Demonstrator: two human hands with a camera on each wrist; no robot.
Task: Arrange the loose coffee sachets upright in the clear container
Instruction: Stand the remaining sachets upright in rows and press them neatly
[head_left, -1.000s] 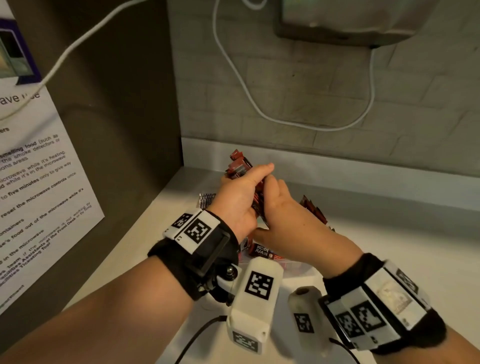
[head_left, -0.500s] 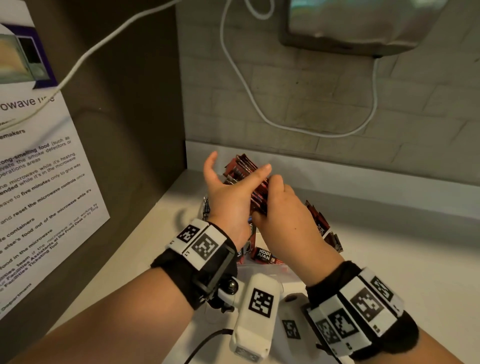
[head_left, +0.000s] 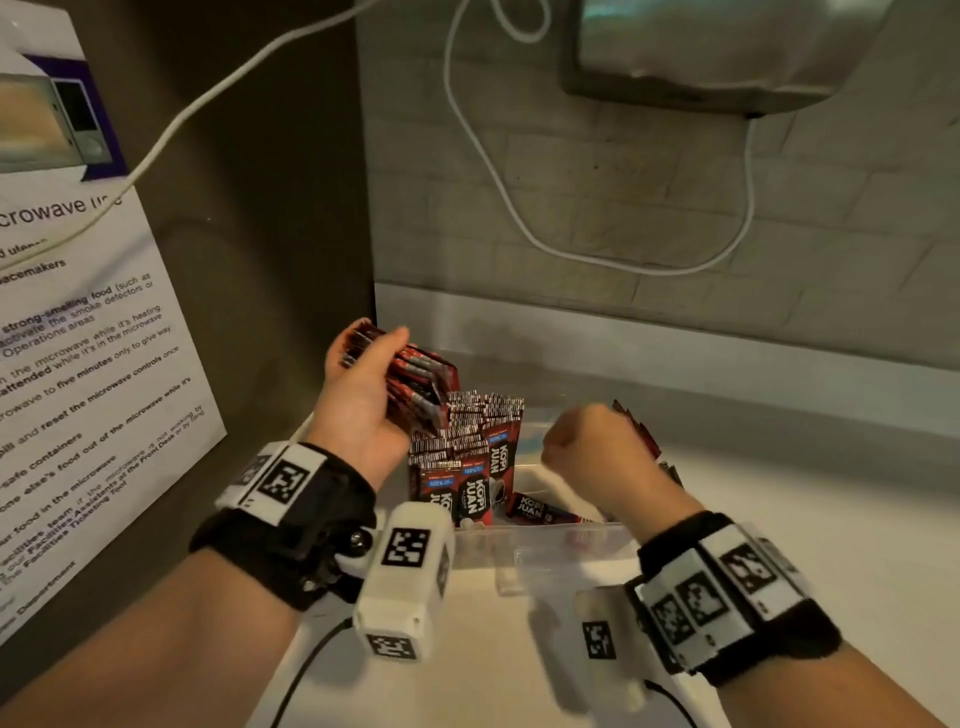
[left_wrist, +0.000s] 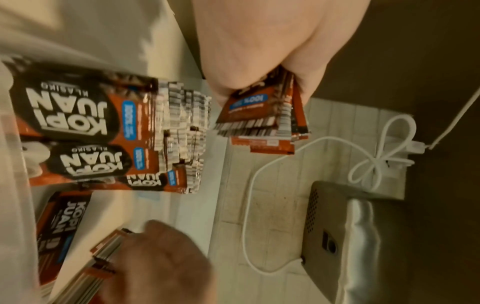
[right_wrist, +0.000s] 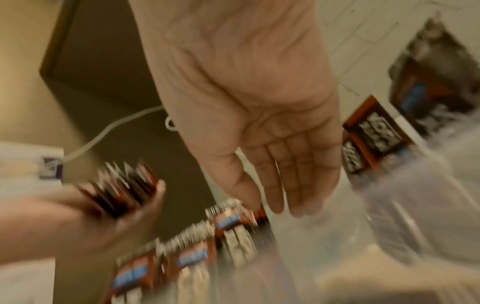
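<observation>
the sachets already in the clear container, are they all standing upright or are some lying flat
Mixed. A row of sachets stands upright at the left end of the clear container, serrated tops up, while one sachet beside them lies flat on its floor.

Head view: taken from above and behind both wrists, facing forward and down. Wrist views: taken close along each palm toward the fingers. The upright sachets (head_left: 467, 447) beside the left hand (head_left: 363, 395) are shared by all three views.
</observation>
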